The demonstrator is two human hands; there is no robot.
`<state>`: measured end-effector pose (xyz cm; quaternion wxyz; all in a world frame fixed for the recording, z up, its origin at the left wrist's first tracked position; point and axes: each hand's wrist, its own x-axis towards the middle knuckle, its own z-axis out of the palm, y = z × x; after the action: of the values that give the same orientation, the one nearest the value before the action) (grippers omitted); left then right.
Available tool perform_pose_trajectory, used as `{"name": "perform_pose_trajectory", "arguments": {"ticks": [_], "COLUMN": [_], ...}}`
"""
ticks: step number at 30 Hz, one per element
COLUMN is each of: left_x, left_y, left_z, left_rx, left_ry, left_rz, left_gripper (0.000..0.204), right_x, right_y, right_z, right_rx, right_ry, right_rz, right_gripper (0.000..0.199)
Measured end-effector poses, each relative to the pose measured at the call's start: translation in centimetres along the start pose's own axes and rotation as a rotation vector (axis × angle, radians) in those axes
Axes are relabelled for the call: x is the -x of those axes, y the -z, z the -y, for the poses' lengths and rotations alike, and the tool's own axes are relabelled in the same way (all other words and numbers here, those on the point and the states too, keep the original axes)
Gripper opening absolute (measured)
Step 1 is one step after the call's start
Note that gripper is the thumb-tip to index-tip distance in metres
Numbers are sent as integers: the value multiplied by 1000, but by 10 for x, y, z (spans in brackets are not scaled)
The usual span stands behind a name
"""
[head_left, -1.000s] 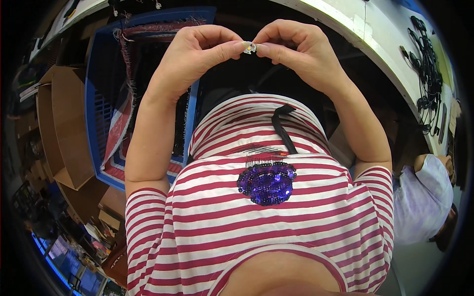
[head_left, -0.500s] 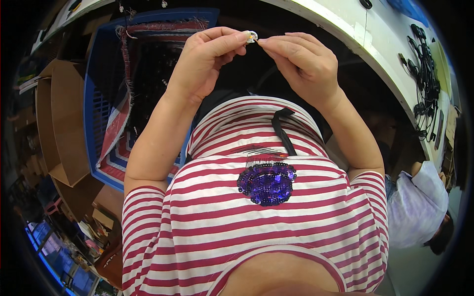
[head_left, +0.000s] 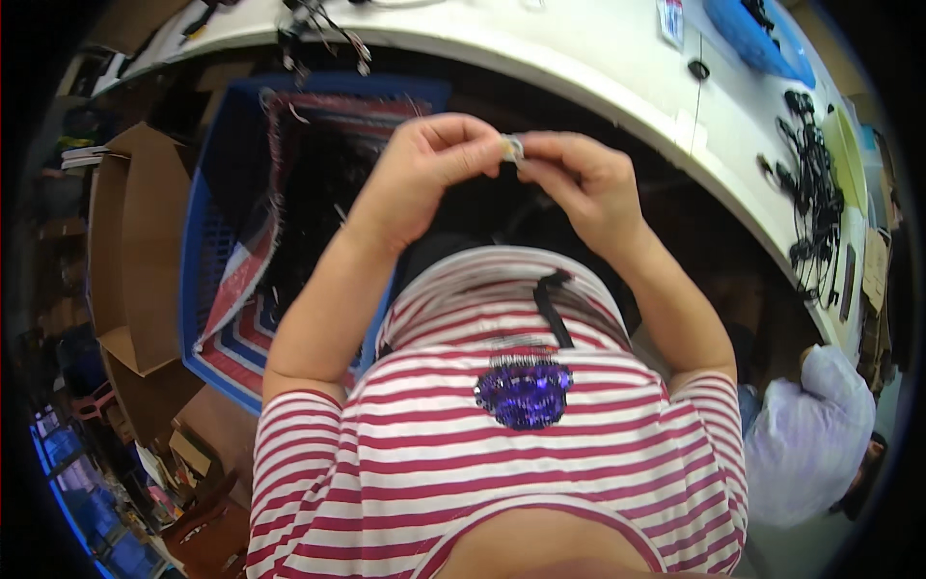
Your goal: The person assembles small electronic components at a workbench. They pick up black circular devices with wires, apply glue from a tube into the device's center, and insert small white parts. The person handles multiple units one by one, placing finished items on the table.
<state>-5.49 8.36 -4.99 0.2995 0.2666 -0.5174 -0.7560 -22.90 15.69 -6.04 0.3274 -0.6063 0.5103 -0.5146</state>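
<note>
Head view: the left hand [head_left: 424, 169] pinches a small white piece [head_left: 512, 148] between thumb and forefinger. The right hand [head_left: 584, 183] brings its thumb and forefinger tips to the right edge of the piece; blur prevents telling whether they grip it or only touch it. The piece is located between both sets of fingertips, in front of the torso, short of the near edge of the white worktable [head_left: 579, 48] and to the right of the blue basket [head_left: 214, 256]. Caution: the piece could slip out and drop, since only fingertips appear to support it and no work surface lies directly beneath. Uneven pressure from the two hands could also twist it or bend any delicate part. A dropped piece might be hard to find among the dark contents [head_left: 313, 198] of the basket. Orientation: a yellowish patch on the piece shows toward the camera. The outline is compact and partly covered by fingers; its long axis and pointing direction cannot be determined.
</note>
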Motion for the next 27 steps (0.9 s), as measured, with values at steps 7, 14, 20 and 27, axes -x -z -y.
{"name": "perform_pose_trajectory", "arguments": {"ticks": [7, 14, 20, 27], "left_x": [0, 2, -12, -21], "left_y": [-11, -17, -23, -11], "left_z": [60, 36, 15, -11], "left_rx": [-155, 272, 304, 323], "left_ry": [-228, -272, -192, -327], "left_rz": [90, -40, -138, -206], "left_gripper": [70, 35, 11, 4], "right_x": [-15, -28, -37, -119], "right_y": [-1, 6, 16, 127], "right_z": [5, 24, 33, 11], "right_rx": [-690, 41, 396, 836], "right_ry": [-470, 454, 646, 127], "right_rz": [-97, -85, 93, -205], "right_gripper": [9, 13, 15, 28]}}
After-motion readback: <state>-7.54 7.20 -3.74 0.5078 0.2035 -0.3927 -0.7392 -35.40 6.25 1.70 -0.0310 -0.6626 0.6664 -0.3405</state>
